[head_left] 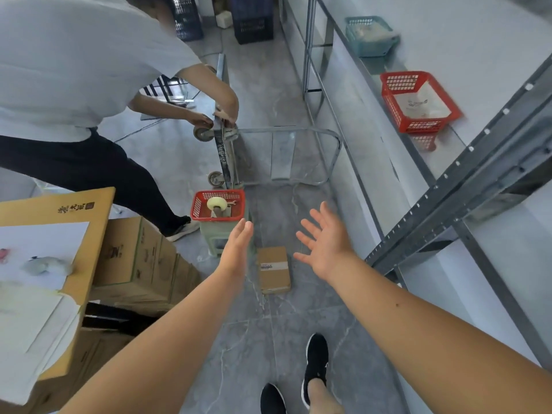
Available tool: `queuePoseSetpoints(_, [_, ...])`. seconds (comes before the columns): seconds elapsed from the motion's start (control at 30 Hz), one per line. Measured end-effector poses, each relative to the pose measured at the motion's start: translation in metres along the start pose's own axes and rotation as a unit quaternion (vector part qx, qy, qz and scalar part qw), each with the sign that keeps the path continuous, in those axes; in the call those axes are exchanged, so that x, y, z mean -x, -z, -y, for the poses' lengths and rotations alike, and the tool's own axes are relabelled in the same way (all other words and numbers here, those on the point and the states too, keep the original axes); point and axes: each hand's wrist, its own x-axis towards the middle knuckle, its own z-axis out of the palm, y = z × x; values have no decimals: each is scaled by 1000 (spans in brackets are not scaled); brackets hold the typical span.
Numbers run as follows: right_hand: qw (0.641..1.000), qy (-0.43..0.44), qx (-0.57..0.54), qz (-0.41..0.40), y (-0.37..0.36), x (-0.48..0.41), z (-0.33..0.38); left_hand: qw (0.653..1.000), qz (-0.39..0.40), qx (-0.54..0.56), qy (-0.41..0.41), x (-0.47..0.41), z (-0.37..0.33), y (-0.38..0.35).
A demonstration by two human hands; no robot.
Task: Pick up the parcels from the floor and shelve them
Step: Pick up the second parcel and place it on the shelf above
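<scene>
A small brown cardboard parcel [274, 269] with a white label lies flat on the grey tiled floor in front of me. Both my arms reach out above it. My left hand [237, 248] hovers just left of the parcel, fingers straight and together, holding nothing. My right hand [325, 239] is spread open to the parcel's right, palm facing inward, empty. Neither hand touches the parcel. The metal shelf [484, 162] runs along the right side.
A red basket [418, 100] and a teal basket [370, 35] sit on the shelf. A red basket with tape [218, 204] rests on a green stool beyond the parcel. Another person [77, 85] bends over an upturned trolley [283, 156]. Stacked cartons [140, 261] stand at left.
</scene>
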Motion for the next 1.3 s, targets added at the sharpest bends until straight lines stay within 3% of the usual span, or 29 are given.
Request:
queuePoseSetpoints(0.37, [993, -24, 109, 35, -5, -109, 40, 998, -38, 24, 33, -85, -18, -31])
queuePoseSetpoints(0.6, [990, -64, 124, 12, 9, -169, 28, 997, -38, 12, 64, -130, 0, -37])
queuePoseSetpoints(1.3, [970, -153, 143, -126, 108, -361, -186, 974, -56, -25, 217, -302, 237, -1])
